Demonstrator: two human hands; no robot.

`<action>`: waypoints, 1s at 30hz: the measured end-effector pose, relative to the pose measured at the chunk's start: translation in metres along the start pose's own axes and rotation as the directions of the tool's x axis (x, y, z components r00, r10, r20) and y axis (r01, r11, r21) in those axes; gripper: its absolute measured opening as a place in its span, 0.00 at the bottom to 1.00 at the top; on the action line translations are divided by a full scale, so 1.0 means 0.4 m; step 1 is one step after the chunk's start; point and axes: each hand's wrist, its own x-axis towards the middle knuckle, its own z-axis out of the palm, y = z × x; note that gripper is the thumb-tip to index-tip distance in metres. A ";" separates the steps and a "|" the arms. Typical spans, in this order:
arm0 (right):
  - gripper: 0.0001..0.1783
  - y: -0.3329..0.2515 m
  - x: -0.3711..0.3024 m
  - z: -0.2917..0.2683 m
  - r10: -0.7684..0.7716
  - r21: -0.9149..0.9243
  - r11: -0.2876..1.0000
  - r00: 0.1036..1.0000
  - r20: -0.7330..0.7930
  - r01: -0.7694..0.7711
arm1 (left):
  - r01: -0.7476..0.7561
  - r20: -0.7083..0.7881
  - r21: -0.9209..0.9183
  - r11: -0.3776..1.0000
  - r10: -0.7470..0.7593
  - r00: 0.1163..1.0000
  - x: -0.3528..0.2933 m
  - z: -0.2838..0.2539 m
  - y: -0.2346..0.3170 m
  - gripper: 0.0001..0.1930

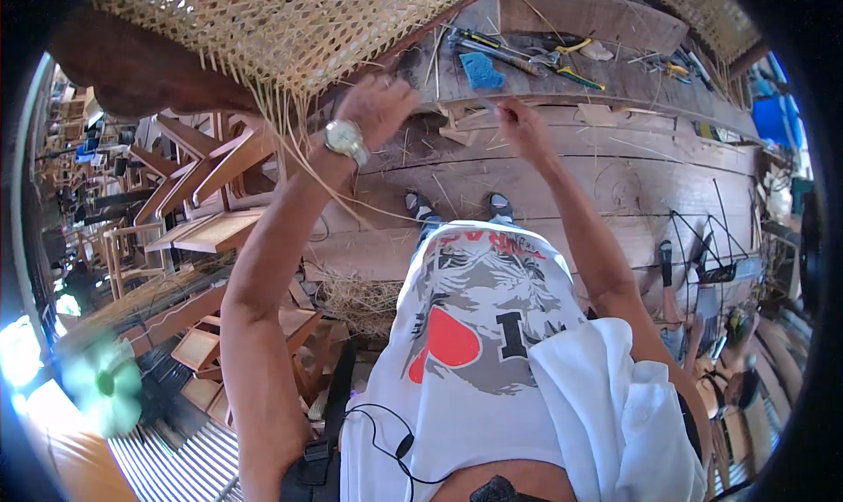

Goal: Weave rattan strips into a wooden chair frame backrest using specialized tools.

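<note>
A pale woven cane panel (290, 28) is sitting by the grey wooden bench (650, 89)'s left end; the left hand (379, 108), loosely curled, is hovering near the panel's corner; the right hand (524, 129) is pressing fingertips together, contents unclear.

The left forearm (285, 234) slants forward and inward from the bent left elbow (250, 304) to the left hand (379, 111), loosely curled and blurred — its grip cannot be made out. The right forearm (580, 216) leans inward too, running from the right elbow (613, 288) to the right hand (525, 128), which curls in, its hold unclear. The hands are apart — roughly level.
</note>
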 end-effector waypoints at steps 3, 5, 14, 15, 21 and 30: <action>0.09 -0.037 0.040 -0.006 -0.091 -0.106 0.990 0.995 0.029 0.093 | 0.469 0.052 -0.185 0.864 -0.468 0.882 -0.065 0.027 0.053 0.04; 0.10 -0.092 0.074 0.012 -0.229 -0.053 0.972 0.973 0.024 0.230 | 0.606 -0.029 -0.197 0.771 -0.622 0.782 -0.118 0.046 0.016 0.06; 0.11 -0.438 0.193 0.137 -0.465 -0.147 0.862 0.872 0.154 0.485 | 0.707 -0.173 -0.001 0.707 -0.697 0.696 -0.169 0.062 -0.071 0.29; 0.11 -0.456 0.199 0.140 -0.458 -0.170 0.858 0.871 0.174 0.485 | 0.736 -0.106 0.024 0.677 -0.730 0.675 -0.165 0.045 -0.065 0.25; 0.11 -0.491 0.214 0.151 -0.435 -0.284 0.834 0.880 0.190 0.474 | 0.781 -0.129 -0.239 0.578 -0.816 0.564 -0.153 -0.030 -0.021 0.11; 0.10 -0.525 0.228 0.163 -0.466 -0.329 0.792 0.857 0.220 0.515 | 0.802 -0.185 -0.277 0.529 -0.848 0.496 -0.188 0.027 -0.069 0.13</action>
